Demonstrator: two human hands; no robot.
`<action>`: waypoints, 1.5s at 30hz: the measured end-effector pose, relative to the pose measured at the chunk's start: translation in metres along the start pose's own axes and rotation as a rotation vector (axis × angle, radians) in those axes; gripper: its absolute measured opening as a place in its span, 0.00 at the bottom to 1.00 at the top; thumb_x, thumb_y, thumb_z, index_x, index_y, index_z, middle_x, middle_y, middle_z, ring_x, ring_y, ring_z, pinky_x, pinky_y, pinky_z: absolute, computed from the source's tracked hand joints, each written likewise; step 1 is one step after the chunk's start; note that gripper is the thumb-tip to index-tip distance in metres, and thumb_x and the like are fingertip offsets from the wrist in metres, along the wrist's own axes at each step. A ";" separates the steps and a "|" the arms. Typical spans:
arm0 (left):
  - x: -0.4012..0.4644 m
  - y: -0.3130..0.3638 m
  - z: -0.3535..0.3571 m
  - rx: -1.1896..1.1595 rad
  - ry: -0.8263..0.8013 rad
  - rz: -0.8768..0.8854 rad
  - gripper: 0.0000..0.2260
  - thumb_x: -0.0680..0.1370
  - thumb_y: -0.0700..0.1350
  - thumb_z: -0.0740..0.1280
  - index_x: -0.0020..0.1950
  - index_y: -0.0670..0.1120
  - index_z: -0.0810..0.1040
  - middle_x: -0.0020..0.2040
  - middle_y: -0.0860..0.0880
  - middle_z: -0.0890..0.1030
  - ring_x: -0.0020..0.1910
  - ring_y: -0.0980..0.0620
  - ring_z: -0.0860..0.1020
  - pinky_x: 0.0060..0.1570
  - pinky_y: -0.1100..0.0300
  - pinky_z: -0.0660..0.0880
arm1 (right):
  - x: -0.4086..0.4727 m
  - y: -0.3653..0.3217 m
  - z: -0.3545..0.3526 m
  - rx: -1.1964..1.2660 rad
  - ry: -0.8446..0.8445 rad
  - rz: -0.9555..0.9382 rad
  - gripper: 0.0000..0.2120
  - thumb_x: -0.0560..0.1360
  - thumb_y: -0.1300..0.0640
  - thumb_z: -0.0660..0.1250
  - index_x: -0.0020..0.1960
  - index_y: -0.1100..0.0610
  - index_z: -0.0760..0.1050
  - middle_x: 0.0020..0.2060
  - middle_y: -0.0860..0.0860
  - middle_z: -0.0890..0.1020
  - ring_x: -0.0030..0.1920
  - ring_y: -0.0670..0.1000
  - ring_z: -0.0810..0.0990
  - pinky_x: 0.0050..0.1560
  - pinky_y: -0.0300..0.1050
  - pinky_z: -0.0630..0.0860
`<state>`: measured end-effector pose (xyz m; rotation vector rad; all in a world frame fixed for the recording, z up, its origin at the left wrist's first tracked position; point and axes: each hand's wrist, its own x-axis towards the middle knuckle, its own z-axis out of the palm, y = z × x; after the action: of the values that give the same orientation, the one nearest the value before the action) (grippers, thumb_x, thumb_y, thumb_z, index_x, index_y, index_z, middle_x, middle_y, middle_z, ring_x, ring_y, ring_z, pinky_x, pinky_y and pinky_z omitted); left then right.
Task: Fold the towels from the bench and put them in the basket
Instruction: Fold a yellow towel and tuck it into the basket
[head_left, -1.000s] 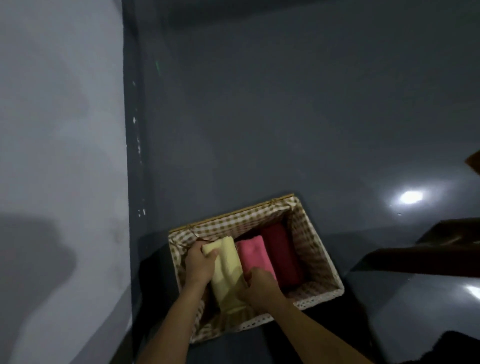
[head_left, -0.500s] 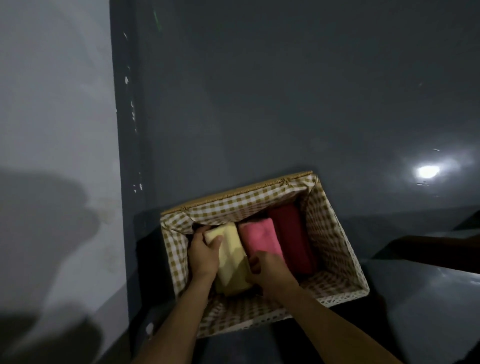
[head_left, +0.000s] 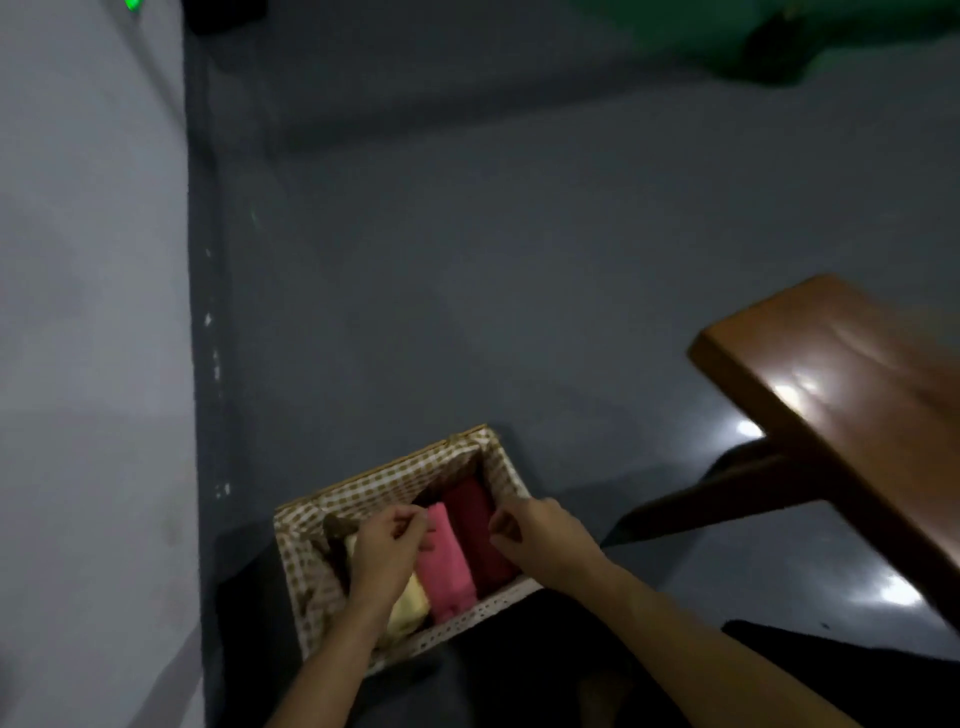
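A wicker basket with a checked lining sits on the dark floor at the bottom centre. Three folded towels lie side by side inside it: a pale yellow towel on the left, a pink towel in the middle, a dark red towel on the right. My left hand hovers over the yellow towel with loosely curled fingers, holding nothing. My right hand hangs above the basket's right side, fingers loosely curled, also holding nothing.
A brown wooden bench juts in from the right, its leg slanting toward the basket. A pale wall runs along the left. Glossy grey floor stretches beyond the basket. A dark mat lies at the lower right.
Both hands have let go of the yellow towel and lifted off the towels. The view swung up and right, bringing the bench into sight.
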<state>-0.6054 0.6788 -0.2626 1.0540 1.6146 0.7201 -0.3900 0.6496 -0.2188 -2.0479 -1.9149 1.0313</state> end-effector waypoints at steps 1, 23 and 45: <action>-0.014 0.023 0.014 -0.055 -0.053 0.005 0.04 0.82 0.39 0.70 0.49 0.41 0.83 0.43 0.45 0.88 0.40 0.46 0.86 0.39 0.53 0.80 | -0.015 0.004 -0.021 -0.041 0.042 -0.001 0.10 0.78 0.47 0.69 0.58 0.47 0.80 0.53 0.47 0.86 0.54 0.52 0.83 0.53 0.50 0.81; -0.452 0.249 0.420 0.101 -1.184 0.495 0.05 0.82 0.41 0.70 0.52 0.39 0.82 0.44 0.41 0.87 0.35 0.48 0.82 0.35 0.56 0.79 | -0.568 0.247 -0.202 -0.083 0.890 0.759 0.08 0.82 0.48 0.67 0.55 0.48 0.82 0.48 0.43 0.86 0.45 0.44 0.83 0.45 0.40 0.81; -0.750 0.034 0.615 0.562 -1.622 0.569 0.05 0.80 0.41 0.68 0.51 0.42 0.84 0.44 0.45 0.87 0.38 0.51 0.82 0.35 0.58 0.79 | -0.810 0.393 -0.073 0.283 1.039 1.825 0.13 0.79 0.47 0.65 0.62 0.50 0.77 0.60 0.54 0.77 0.61 0.60 0.76 0.56 0.52 0.75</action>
<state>0.0543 -0.0111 -0.0889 1.7882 0.0383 -0.3710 0.0172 -0.1443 -0.0769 -2.7649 0.7947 0.0243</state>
